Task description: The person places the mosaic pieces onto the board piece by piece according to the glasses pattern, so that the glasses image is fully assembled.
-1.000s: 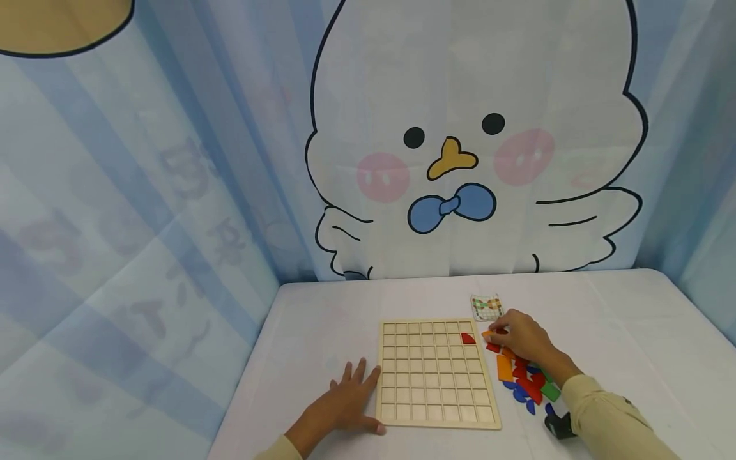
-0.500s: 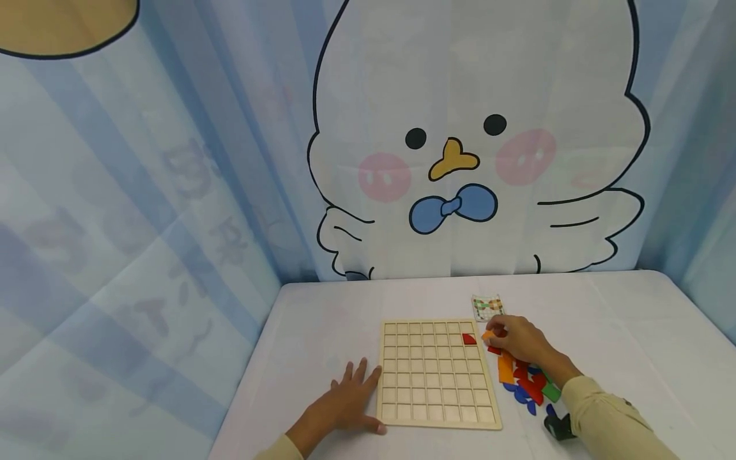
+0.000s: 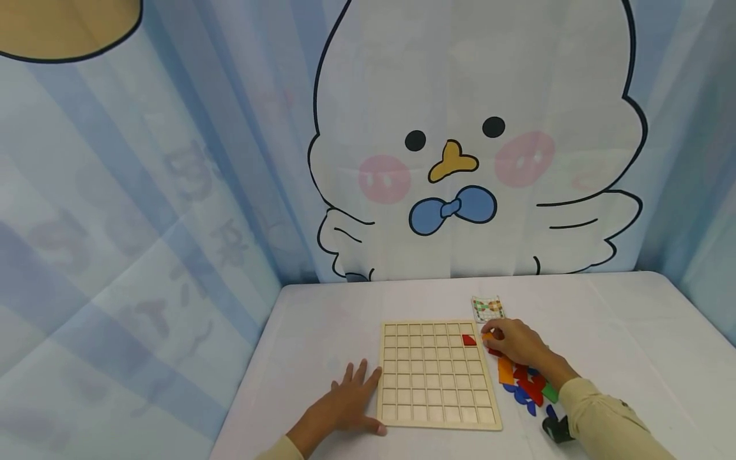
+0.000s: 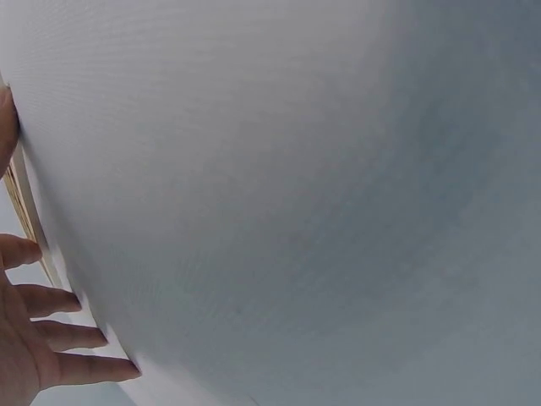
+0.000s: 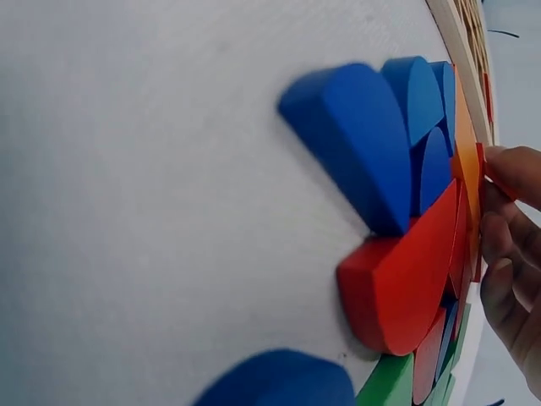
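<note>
A wooden grid board (image 3: 439,427) lies on the table with one red quarter-round block (image 3: 469,340) in a cell near its upper right corner. My left hand (image 3: 351,399) rests with fingers spread at the board's left edge. Beyond the right edge, my right hand (image 3: 514,340) pinches a small block among loose ones. An orange block (image 3: 487,337) shows at its fingertips in the head view, while the right wrist view has a thin red sliver between thumb and fingers; which piece is held is partly hidden. Red blocks (image 5: 406,271) and blue blocks (image 5: 355,139) lie near that hand.
A small pattern card (image 3: 487,308) lies above the board's upper right corner. Nearer me are an orange rectangular block (image 3: 505,370), a green block (image 3: 550,392) and a dark object (image 3: 556,429) by my right sleeve. A printed curtain (image 3: 448,243) hangs behind the table.
My right hand has shifted slightly downward and to the left, its fingertips closing in around the orange block. The left hand and the board stay in place.
</note>
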Available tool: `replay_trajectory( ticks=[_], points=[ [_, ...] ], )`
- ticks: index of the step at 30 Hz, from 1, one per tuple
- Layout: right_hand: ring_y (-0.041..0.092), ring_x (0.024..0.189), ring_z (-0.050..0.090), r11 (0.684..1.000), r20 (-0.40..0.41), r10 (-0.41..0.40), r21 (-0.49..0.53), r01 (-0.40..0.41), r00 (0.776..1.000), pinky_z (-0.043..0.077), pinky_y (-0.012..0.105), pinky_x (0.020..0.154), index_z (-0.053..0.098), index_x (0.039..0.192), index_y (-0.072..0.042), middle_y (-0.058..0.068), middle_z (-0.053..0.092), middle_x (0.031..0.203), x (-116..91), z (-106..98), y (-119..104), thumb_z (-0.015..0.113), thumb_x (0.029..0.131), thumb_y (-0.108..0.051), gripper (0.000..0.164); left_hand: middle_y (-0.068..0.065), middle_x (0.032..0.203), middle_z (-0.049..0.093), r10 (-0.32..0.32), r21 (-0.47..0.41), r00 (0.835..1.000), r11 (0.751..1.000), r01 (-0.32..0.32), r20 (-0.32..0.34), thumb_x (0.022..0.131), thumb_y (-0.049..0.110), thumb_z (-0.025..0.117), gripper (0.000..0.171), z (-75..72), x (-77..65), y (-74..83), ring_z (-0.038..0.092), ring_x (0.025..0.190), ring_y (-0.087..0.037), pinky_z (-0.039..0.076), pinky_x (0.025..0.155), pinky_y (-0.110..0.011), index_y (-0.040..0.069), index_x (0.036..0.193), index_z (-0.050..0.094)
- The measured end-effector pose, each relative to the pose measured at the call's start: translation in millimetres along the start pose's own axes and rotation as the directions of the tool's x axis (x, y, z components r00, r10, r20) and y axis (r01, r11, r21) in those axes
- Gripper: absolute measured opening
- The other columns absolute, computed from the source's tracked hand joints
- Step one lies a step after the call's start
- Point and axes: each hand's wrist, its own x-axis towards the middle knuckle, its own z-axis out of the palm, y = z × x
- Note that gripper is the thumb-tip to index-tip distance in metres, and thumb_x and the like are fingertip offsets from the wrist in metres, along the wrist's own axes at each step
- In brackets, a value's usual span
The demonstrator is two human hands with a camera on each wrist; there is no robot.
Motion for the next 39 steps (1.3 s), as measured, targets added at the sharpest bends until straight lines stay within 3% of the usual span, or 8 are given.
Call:
replay_trajectory(
  ticks=[11,17,23,34,39],
  points=[
    [0.014,0.072,0.052,1.000,0.024,0.018,0.020,-0.018,1.000,0.042,0.027,0.062,0.071,0.115,-0.008,0.001,0.058,0.083,-1.4,-3.2,1.9,0.077,0.089,-0.029,0.034,-0.021,0.165,0.023,-0.001,0.009,1.000,1.000,0.001,-0.004,0.069,0.066,0.080,0.112,1.3,1.4,0.0,0.023,0.148,-0.052,0.036,0.104,-0.073,0.018,0.158,0.032],
    [0.015,0.076,0.053,0.999,0.055,0.023,0.037,-0.025,0.998,0.046,0.028,0.067,0.070,0.118,-0.006,0.001,0.061,0.087,0.4,-5.8,2.5,0.076,0.088,-0.021,0.034,-0.021,0.165,0.023,-0.009,-0.007,1.000,1.000,0.009,-0.006,0.068,0.066,0.080,0.112,3.9,3.4,-1.3,0.023,0.148,-0.052,0.036,0.104,-0.073,0.019,0.158,0.033],
    [0.015,0.073,0.053,0.996,0.087,-0.009,0.087,0.001,0.996,0.047,0.023,0.062,0.069,0.121,-0.003,0.002,0.060,0.085,-0.8,-8.2,1.4,0.075,0.088,-0.013,0.035,-0.021,0.165,0.023,-0.019,0.004,1.000,1.000,0.019,0.001,0.067,0.067,0.080,0.113,3.9,4.5,-1.3,0.024,0.148,-0.052,0.038,0.103,-0.073,0.019,0.158,0.032],
    [0.015,0.068,0.052,0.985,0.064,-0.039,0.170,0.028,0.997,0.047,0.023,0.058,0.064,0.111,-0.005,0.002,0.058,0.081,0.6,-10.7,-0.5,0.078,0.086,-0.013,0.029,-0.021,0.165,0.023,-0.007,-0.003,1.000,1.000,0.007,-0.001,0.068,0.066,0.080,0.113,2.7,4.8,-1.6,0.024,0.148,-0.053,0.038,0.102,-0.073,0.019,0.158,0.032],
    [0.016,0.070,0.053,0.980,0.047,-0.067,0.193,0.056,0.997,0.048,0.022,0.058,0.065,0.113,-0.003,0.003,0.061,0.086,1.2,-9.2,-3.1,0.076,0.087,-0.010,0.029,-0.021,0.165,0.023,-0.007,-0.010,1.000,1.000,0.007,-0.004,0.068,0.066,0.081,0.112,1.9,3.6,-1.0,0.023,0.148,-0.053,0.038,0.102,-0.074,0.019,0.158,0.032]
  ],
)
